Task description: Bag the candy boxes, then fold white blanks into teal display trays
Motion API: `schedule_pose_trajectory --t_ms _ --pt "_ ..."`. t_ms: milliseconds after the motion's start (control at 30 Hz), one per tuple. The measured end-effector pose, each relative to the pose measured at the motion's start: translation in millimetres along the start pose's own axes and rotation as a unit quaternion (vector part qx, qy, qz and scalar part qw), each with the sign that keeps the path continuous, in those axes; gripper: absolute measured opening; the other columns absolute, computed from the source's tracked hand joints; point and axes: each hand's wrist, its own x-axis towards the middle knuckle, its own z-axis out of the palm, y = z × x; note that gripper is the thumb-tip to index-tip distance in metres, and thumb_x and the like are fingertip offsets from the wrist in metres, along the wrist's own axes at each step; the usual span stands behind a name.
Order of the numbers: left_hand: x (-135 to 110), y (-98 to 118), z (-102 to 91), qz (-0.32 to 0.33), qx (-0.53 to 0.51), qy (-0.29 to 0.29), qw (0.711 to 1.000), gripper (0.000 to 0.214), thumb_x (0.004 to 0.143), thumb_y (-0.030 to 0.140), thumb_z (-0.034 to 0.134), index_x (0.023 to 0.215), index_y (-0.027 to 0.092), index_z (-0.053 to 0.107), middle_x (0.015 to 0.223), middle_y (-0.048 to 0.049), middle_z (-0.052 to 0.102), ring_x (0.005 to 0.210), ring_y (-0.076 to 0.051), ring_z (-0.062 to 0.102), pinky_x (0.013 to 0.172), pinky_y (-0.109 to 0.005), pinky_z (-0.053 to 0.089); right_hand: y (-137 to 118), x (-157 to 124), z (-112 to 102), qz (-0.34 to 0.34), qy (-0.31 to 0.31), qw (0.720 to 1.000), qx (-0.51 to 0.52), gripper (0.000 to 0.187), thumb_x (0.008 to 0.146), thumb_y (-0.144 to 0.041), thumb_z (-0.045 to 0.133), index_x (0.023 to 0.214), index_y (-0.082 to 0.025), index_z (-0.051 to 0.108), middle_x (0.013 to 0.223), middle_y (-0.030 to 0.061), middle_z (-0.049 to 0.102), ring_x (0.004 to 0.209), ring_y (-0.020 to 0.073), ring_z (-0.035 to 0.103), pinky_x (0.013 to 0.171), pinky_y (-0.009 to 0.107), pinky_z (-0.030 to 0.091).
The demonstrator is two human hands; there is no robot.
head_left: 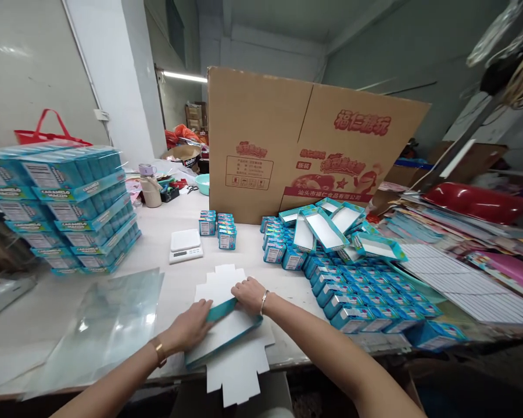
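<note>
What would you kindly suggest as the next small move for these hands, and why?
I would probably have the right hand press the teal far wall firmly into shape while the left hand steadies the cardboard tray: both hands are at that wall, and the tray lies over flat white blanks, while formed trays are piled at right.

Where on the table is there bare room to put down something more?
Bare table shows between the tall box stack and the scale, and between the right hand and the box rows. It is crowded at right, where trays lie on boxes, and around the left hand, where white cardboard lies.
</note>
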Motion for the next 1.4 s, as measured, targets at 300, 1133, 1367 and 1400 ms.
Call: schedule_pose_trajectory --t_ms 300,1133,1367,1400 --pt "13.5 2.6 1.1 -0.072 0.101 -0.021 0.992 0.035 0.075 0.000 0.032 0.091 0.014 0.060 0.092 -0.0146 0.064 0.083 -0.026 0.062 0.075 -0.039 0.045 -7.5 -5.4 16.4 -0.032 -0.009 0.999 -0.027 0.017 0.089 -0.020 0.041 0.096 -0.016 0.055 0.093 0.0105 0.066 0.082 0.0221 0.063 0.071 0.034 0.043" --pt "6.0 4.0 93.2 -0.193 -0.092 0.268 0.939 0.083 0.082 0.055 0.042 0.143 0.003 0.022 0.151 -0.0241 0.018 0.142 -0.033 0.005 0.112 -0.052 0.013 -35.2 -27.1 70.4 0.454 0.142 0.846 0.243 0.071 0.082 -0.050 0.050 0.137 -0.009 0.031 0.146 0.0239 0.027 0.137 0.0373 0.018 0.105 0.057 0.021" --pt "-0.5 4.9 36.3 -0.230 -0.360 0.381 0.820 0.086 0.075 0.053 0.060 0.143 0.015 0.024 0.149 -0.0160 0.029 0.138 -0.030 0.025 0.113 -0.047 0.022 -7.7 -56.4 12.3 0.280 0.293 0.699 0.590 0.030 0.076 -0.032 0.060 0.102 -0.018 0.053 0.094 0.0068 0.064 0.088 0.0235 0.060 0.078 0.036 0.049" --pt "-0.3 2.8 21.2 -0.221 -0.415 0.375 0.799 0.084 0.072 0.053 0.064 0.140 0.017 0.031 0.145 -0.0148 0.037 0.134 -0.031 0.033 0.111 -0.046 0.027 -5.0 -59.9 5.1 0.227 0.287 0.654 0.662 0.034 0.075 -0.032 0.061 0.105 -0.019 0.052 0.096 0.0055 0.064 0.088 0.0224 0.060 0.077 0.035 0.049"
